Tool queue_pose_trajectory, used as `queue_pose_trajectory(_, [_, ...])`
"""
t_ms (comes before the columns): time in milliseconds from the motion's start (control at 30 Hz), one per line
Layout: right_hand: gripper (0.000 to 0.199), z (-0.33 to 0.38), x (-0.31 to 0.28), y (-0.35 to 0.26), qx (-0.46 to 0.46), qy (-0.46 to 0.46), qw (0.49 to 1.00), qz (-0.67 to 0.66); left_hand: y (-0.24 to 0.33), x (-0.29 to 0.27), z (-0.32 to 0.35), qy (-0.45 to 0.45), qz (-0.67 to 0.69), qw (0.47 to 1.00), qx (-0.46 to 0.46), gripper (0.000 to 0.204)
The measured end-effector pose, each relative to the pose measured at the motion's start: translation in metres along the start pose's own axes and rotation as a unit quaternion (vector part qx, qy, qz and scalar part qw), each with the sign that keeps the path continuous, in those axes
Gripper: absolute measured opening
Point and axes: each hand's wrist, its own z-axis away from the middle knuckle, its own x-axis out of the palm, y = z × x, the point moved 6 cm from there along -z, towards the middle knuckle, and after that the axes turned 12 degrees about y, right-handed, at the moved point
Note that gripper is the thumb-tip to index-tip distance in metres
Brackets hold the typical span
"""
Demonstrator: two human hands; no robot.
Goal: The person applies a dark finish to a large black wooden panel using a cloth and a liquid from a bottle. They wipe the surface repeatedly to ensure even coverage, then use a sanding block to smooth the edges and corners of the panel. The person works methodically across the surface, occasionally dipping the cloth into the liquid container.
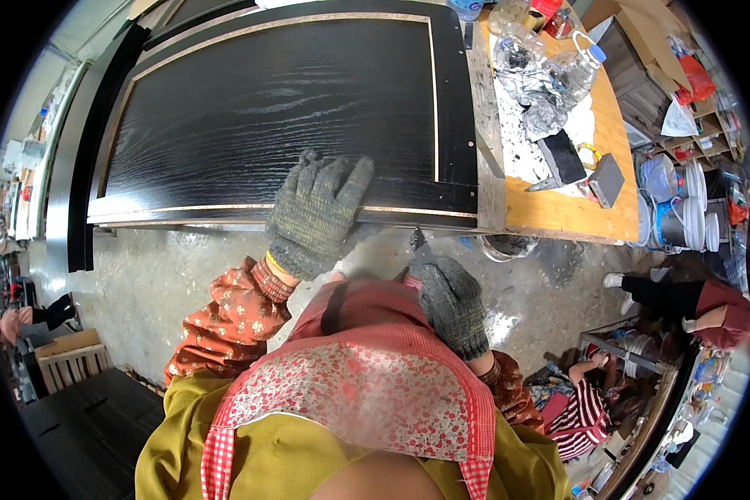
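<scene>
I see a person in a flowery red and white apron (367,383) standing at a big black wooden panel (267,108). The panel lies flat and fills the upper left and upper middle of the frame. A thin pale strip (434,100) runs near its edges, and its top has shiny streaks.

The left hand (315,218), in a dark grey glove, is near the middle of the frame. It lies over the panel's near edge, with its fingers open and a little apart on the black wood. The right hand (452,304), gloved too, is lower and to the right, in front of the apron. A dark pointy bit sticks up from it toward the panel. I can't tell if that is a finger or a tool, or if the hand is gripping.

In the upper right of the frame is a yellow wooden table (558,218). On it I see a black block (563,157), a grey block (607,180), some crumpled plastic (546,112) and a clear bottle with a blue cap (577,71). Buckets (683,221) stand at the far right. Below them is a person in a dark red top (725,317).
</scene>
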Motion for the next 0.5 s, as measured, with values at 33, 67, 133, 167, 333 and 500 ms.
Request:
queue_pose_trajectory(33, [0.038, 0.001, -0.004, -0.004, -0.052, 0.049, 0.997, 0.014, 0.0, 0.0, 0.0, 0.004, 0.001, 1.0, 0.003, 0.08])
queue_pose_trajectory(67, [0.039, 0.0, -0.009, -0.014, -0.103, 0.097, 0.99, 0.026, 0.0, 0.001, 0.0, 0.0, -0.001, 1.0, 0.004, 0.08])
queue_pose_trajectory(133, [0.032, -0.002, -0.022, -0.025, -0.05, 0.143, 0.988, 0.027, -0.001, 0.002, 0.002, -0.007, -0.006, 1.0, 0.006, 0.08])
queue_pose_trajectory(167, [0.029, -0.004, -0.028, -0.03, -0.024, 0.168, 0.985, 0.029, -0.001, 0.001, 0.001, -0.006, -0.004, 1.0, 0.006, 0.08])
queue_pose_trajectory(333, [0.03, -0.001, -0.026, -0.025, -0.007, 0.178, 0.98, 0.094, -0.001, 0.0, 0.001, -0.006, -0.003, 1.0, 0.002, 0.079])
queue_pose_trajectory(500, [0.029, -0.001, -0.016, -0.021, -0.002, 0.193, 0.98, 0.058, -0.001, 0.002, 0.001, -0.012, -0.014, 1.0, 0.013, 0.079])
